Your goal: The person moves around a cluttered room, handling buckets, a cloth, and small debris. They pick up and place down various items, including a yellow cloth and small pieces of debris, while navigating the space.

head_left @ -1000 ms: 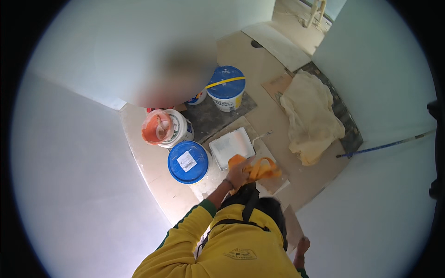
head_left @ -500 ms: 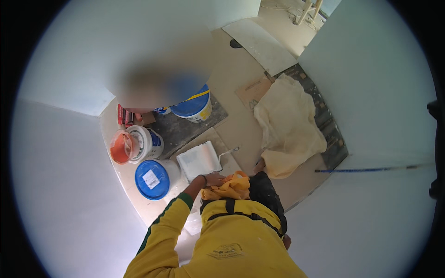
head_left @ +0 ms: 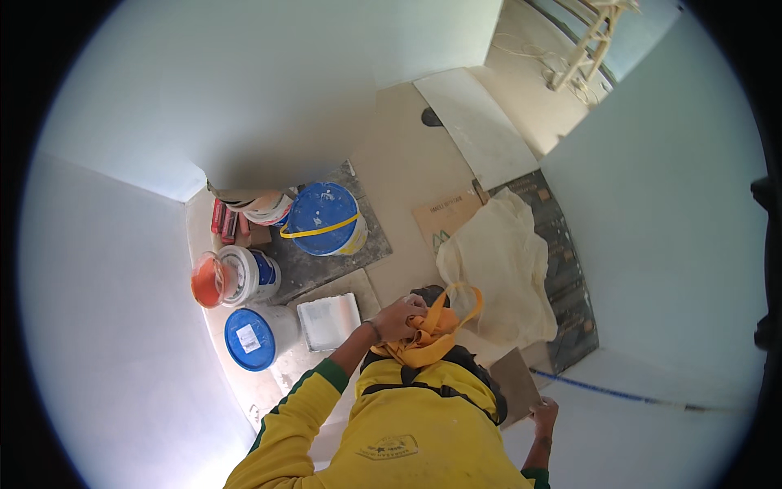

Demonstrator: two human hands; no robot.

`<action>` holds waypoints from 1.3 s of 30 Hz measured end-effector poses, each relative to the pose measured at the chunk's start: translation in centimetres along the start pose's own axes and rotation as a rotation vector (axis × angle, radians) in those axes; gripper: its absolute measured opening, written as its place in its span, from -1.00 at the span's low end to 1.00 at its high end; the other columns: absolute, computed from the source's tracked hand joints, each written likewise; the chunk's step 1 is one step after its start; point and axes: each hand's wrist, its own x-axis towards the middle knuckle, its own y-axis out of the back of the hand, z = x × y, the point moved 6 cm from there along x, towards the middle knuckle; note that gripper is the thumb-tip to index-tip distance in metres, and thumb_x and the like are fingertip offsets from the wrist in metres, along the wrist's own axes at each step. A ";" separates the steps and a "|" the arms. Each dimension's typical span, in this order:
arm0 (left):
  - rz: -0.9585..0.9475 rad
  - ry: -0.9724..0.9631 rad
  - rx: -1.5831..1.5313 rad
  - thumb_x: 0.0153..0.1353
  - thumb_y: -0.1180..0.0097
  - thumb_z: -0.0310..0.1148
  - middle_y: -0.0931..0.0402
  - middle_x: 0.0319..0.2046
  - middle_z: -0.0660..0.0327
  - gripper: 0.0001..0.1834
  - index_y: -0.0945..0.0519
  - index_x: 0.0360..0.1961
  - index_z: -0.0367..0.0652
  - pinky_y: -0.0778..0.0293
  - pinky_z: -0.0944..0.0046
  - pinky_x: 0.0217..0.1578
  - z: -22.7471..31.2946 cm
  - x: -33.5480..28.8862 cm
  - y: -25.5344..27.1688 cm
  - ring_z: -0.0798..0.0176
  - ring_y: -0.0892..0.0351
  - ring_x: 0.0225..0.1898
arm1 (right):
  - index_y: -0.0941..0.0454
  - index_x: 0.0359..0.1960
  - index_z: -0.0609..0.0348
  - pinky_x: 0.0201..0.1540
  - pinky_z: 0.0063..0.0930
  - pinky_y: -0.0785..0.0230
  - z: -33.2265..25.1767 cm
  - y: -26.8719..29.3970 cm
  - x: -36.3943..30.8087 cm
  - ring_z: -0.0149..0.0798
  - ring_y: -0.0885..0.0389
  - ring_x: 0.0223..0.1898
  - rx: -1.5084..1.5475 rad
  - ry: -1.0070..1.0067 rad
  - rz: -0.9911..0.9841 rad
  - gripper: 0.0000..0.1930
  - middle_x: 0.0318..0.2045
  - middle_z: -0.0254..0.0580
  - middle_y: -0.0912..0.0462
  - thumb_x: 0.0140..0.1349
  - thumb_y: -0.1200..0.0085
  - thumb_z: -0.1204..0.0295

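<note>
At my waist, my left hand [head_left: 399, 318] is closed on an orange cloth bag [head_left: 440, 324], bunched up with its strap loops sticking out. Off to my right side, my right hand [head_left: 544, 411] pinches the edge of a flat brown sheet [head_left: 511, 381], perhaps cardboard or sandpaper; part of it is hidden behind my body. A white paint tray [head_left: 329, 321] lies on the floor just left of my left hand. Beyond the sheet, a thin blue pole [head_left: 599, 389] slants against the right wall.
Several paint buckets stand on the left, among them a blue-lidded bucket [head_left: 251, 341], one with a yellow handle [head_left: 324, 218], and an orange-stained tub [head_left: 207, 282]. A crumpled cream cloth [head_left: 498, 273] covers the floor ahead right. A wooden trestle [head_left: 588, 49] stands beyond the opening.
The brown sheet and my right hand have come into view at the right. My left hand has moved right, lifting the orange bag's straps. The paint roller by the tray is no longer in view.
</note>
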 end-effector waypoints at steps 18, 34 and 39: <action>0.359 0.182 -0.477 -0.12 -0.42 0.04 -0.59 -0.09 0.14 -0.27 -0.56 0.03 -0.19 -0.41 0.22 0.01 -10.7 13.1 41.2 0.22 -0.55 -0.04 | -0.36 0.08 0.30 -0.05 -0.12 -0.51 -57.0 -21.8 29.8 -0.04 -0.57 -0.10 0.339 -0.271 -0.533 -0.68 -0.10 -0.03 -0.54 0.30 0.05 0.50; 1.718 0.346 -1.589 0.16 -0.14 -0.53 -0.53 -0.03 0.14 -0.49 -0.41 0.18 -0.22 -0.54 0.30 -0.17 -31.3 16.7 60.8 0.27 -0.57 -0.10 | -0.49 -0.02 0.32 -0.15 -0.26 -0.44 -120.3 -63.3 15.3 -0.06 -0.63 -0.24 -0.848 1.283 -0.958 -0.68 -0.24 0.01 -0.63 0.19 0.01 0.49; 1.987 0.464 -1.466 0.13 -0.10 -0.52 -0.56 -0.10 0.05 -0.49 -0.42 0.16 -0.30 -0.50 0.26 -0.16 -33.6 17.0 71.2 0.20 -0.60 -0.14 | -0.49 0.03 0.23 -0.16 -0.09 -0.41 -124.2 -78.6 1.6 0.18 -0.58 -0.20 -0.791 1.725 -1.113 -0.68 -0.25 0.16 -0.61 0.24 0.01 0.44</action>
